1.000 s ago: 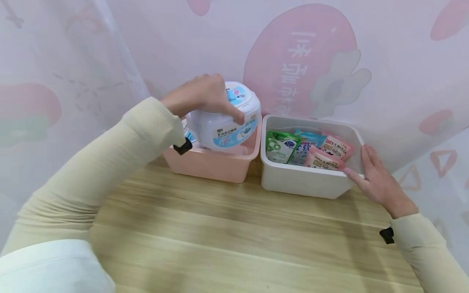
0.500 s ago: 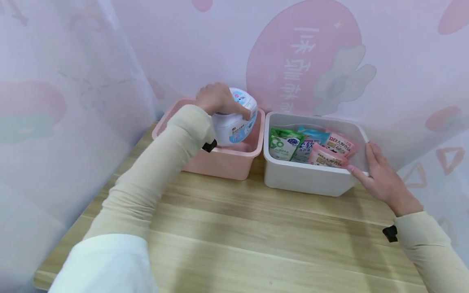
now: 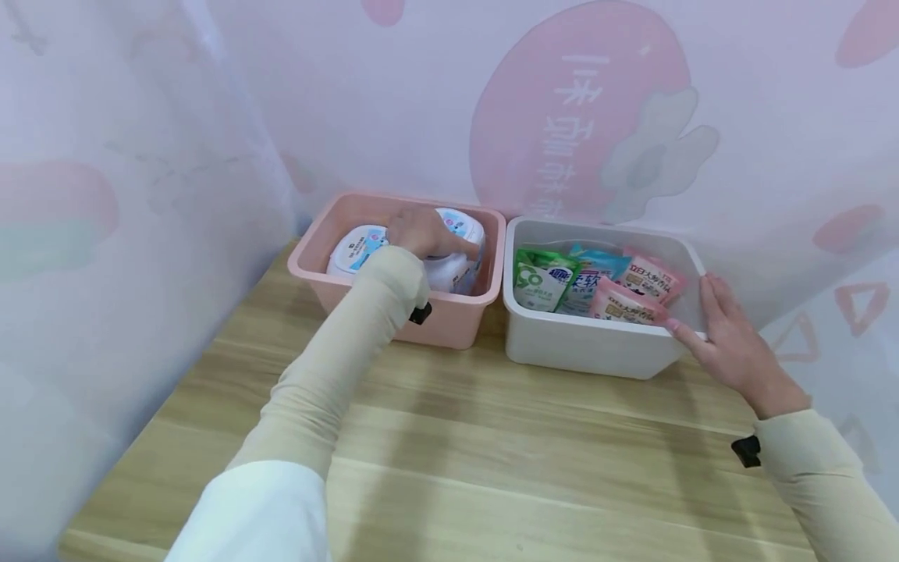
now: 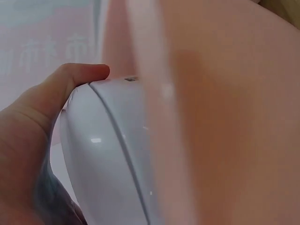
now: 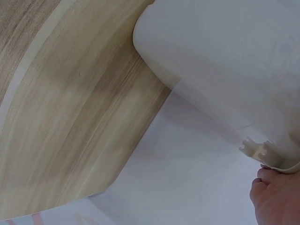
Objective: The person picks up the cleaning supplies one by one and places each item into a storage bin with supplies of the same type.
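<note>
My left hand [image 3: 424, 232] grips a white plastic laundry tub [image 3: 462, 224] with a blue label, down inside the pink bin [image 3: 449, 324]. In the left wrist view, the thumb bends over the edge of the tub [image 4: 101, 150], and the bin's wall hides part of it. A similar white tub [image 3: 351, 251] sits to the left in the same bin. On the right, my right hand [image 3: 737, 343] holds the right-hand rim of the white bin [image 3: 583, 343], thumb over the front corner. The right wrist view shows its curled fingers [image 5: 268, 176] at the bin's edge.
Inside the white bin lie a green pouch [image 3: 542, 281], a blue pouch [image 3: 590, 273] and pink packets [image 3: 628, 304]. Both bins stand side by side on a wooden table [image 3: 492, 453], against a printed curtain [image 3: 393, 101] at the back.
My left hand has lowered the tub from above the pink bin down into it, beside the other tub. My right hand stays at the white bin's rim.
</note>
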A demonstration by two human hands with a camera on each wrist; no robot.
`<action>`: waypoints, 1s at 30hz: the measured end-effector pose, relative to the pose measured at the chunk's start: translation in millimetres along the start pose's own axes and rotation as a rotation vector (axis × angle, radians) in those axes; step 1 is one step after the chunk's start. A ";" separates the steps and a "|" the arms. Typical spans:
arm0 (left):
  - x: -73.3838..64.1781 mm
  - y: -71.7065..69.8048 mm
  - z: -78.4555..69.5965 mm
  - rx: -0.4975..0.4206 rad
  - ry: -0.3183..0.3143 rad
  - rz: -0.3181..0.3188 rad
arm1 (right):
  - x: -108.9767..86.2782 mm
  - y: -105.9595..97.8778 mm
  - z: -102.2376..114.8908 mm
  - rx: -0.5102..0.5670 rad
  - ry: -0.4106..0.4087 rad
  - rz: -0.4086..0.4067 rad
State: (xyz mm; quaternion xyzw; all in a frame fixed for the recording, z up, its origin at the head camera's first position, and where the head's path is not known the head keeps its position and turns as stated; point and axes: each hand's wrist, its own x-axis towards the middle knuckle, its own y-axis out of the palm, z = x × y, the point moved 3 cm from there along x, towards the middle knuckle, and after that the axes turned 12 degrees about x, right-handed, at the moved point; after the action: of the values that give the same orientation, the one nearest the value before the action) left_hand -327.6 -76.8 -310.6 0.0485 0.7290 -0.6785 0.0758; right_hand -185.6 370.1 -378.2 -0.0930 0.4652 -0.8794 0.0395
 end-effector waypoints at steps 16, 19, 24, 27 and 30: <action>9.1 41.2 -9.7 0.100 -0.083 -0.002 | -3.1 1.3 3.0 0.009 0.016 0.008; 10.1 46.2 -10.5 0.118 -0.094 0.004 | -3.0 0.4 3.1 0.007 0.014 0.006; 13.1 55.6 -6.7 0.120 -0.108 0.020 | -4.9 1.9 4.6 0.005 0.021 0.010; 14.2 58.5 -3.1 0.137 -0.124 0.031 | -3.7 2.0 6.4 0.011 0.019 0.009; 15.1 58.3 0.7 0.157 -0.135 0.043 | -0.6 1.2 8.5 0.014 0.012 0.009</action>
State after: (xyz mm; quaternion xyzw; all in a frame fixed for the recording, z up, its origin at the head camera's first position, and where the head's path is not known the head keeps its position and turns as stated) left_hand -332.3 -73.6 -370.6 0.0243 0.6656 -0.7336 0.1351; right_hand -183.3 362.6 -374.6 -0.0853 0.4596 -0.8831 0.0411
